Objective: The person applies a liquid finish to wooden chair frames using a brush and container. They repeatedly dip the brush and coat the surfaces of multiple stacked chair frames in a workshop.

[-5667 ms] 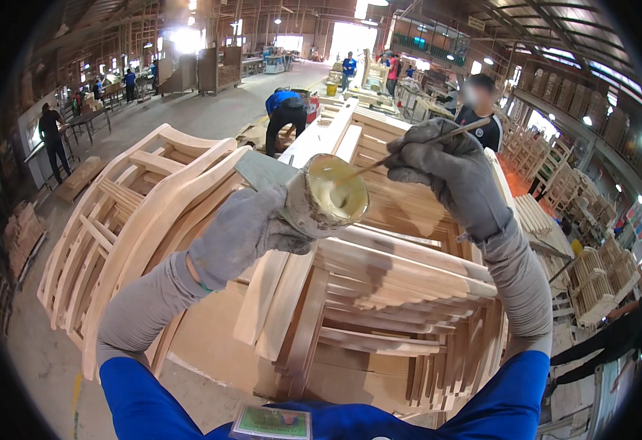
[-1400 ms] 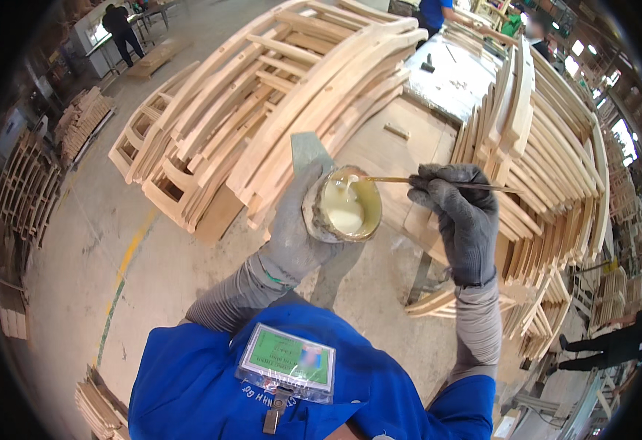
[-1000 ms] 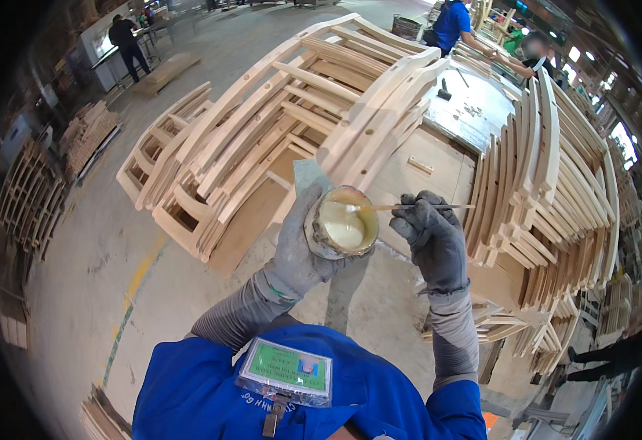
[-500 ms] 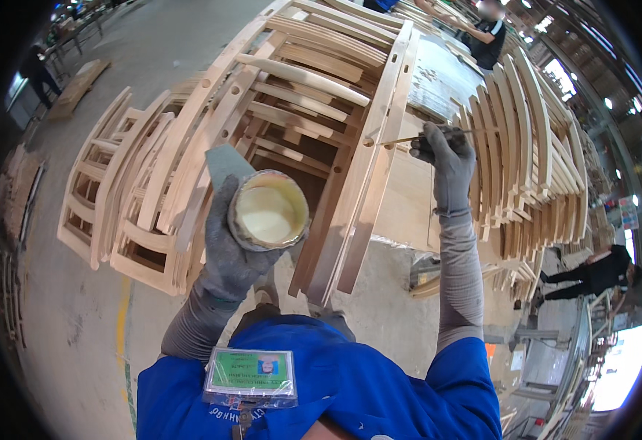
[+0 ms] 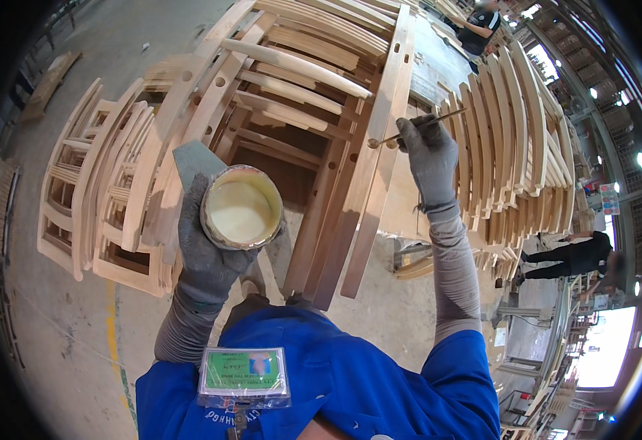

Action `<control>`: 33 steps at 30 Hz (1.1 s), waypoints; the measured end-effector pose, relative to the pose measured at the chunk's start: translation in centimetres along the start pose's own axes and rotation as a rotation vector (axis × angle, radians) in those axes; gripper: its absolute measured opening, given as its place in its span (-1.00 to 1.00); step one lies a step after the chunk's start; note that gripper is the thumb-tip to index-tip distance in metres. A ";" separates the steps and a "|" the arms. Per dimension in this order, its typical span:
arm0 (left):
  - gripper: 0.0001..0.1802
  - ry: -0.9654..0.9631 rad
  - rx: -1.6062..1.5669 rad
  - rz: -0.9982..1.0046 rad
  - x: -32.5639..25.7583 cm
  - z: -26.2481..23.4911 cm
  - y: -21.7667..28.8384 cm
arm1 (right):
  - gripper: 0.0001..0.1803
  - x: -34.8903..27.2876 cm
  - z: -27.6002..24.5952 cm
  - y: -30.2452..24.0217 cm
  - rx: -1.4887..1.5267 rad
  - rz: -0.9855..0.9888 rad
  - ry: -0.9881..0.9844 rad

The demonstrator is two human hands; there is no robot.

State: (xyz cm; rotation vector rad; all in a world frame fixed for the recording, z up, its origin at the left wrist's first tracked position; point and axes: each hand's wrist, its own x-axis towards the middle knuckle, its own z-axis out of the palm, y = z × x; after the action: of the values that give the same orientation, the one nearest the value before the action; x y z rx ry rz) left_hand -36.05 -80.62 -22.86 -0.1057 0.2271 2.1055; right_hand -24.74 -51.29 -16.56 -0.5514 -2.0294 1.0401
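Note:
My left hand (image 5: 207, 257), in a grey glove, is closed around a round can (image 5: 271, 194) of creamy pale-yellow liquid. A flat grey-green piece (image 5: 197, 163) sticks out beside the can from the same hand; its kind is unclear. My right hand (image 5: 432, 165), also gloved, pinches a thin stick (image 5: 451, 114), held nearly level. The stick's left end is at a round hole in a long wooden rail (image 5: 382, 110). Whether it is inside the hole I cannot tell. The rail belongs to a stack of wooden frames with slats (image 5: 299, 71) before me.
More wooden frames (image 5: 79, 194) lean in a row at the left. Curved wooden parts (image 5: 515, 125) stand stacked at the right. Behind the rails is a pale worktop (image 5: 438, 70), with a person (image 5: 479, 33) at its far end. Another person (image 5: 574, 253) stands farther right.
The stick's end has come left to the rail's hole, and my right hand has moved closer to the rail. The view has shifted a little; my left hand still holds the can.

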 end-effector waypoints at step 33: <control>-0.49 0.000 0.169 0.210 -1.1 0.5 3.4 | -0.91 -2.9 0.1 -7.5 0.219 0.113 -0.138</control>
State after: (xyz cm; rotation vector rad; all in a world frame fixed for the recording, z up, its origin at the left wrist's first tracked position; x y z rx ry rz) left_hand -38.40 -83.17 -21.76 0.0206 0.4313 2.2842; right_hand -23.29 -57.56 -11.78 -0.4951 -1.9871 1.3826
